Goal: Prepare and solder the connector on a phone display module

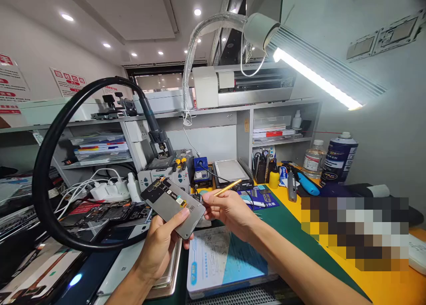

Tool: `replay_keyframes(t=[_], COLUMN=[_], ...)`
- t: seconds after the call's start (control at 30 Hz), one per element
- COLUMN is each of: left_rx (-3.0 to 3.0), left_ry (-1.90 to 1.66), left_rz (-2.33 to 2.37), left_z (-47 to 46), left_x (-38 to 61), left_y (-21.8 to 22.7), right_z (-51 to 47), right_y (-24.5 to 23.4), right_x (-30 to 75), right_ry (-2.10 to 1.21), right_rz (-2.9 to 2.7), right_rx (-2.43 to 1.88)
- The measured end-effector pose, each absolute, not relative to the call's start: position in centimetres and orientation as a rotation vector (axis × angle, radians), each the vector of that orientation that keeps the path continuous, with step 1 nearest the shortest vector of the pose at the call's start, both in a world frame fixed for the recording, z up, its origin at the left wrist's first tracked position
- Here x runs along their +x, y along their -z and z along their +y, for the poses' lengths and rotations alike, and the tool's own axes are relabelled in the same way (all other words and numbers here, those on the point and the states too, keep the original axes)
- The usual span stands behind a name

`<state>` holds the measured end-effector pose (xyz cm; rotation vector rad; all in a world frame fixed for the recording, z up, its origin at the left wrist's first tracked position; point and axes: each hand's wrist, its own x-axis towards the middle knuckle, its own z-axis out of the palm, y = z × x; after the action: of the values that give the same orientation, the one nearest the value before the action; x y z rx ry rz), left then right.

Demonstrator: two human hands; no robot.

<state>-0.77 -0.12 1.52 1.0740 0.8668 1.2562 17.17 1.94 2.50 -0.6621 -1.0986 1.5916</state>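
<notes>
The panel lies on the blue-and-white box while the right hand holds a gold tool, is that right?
Not quite: the panel isn't lying on the box; the left hand holds it, as the head view shows. The right hand does hold a gold tool.

Wall poster [68,82]: heading reads 回收价格. Pale phone back [122,258], lower left: mi logo. Held panel [173,209]: small QR code. Spray can [338,159]: lettering too small.

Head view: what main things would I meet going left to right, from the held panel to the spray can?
Grey-and-black panel in the left hand, gold-coloured tool in the right hand, yellow bottle, clear bottle, dark spray can.
</notes>
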Motion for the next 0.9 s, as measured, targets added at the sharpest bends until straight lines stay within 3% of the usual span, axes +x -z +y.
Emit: replay_keyframes(t=[0.9], left_rx=[0.887], left_ry=[-1.238], left_rz=[0.907], left_z=[0.23], left_x=[-1.03], left_y=[-1.67], right_z=[2.07], right_y=[-2.57], right_x=[17.63], right_ry=[-1.708], right_rz=[-1.101], right_rx=[-0.606])
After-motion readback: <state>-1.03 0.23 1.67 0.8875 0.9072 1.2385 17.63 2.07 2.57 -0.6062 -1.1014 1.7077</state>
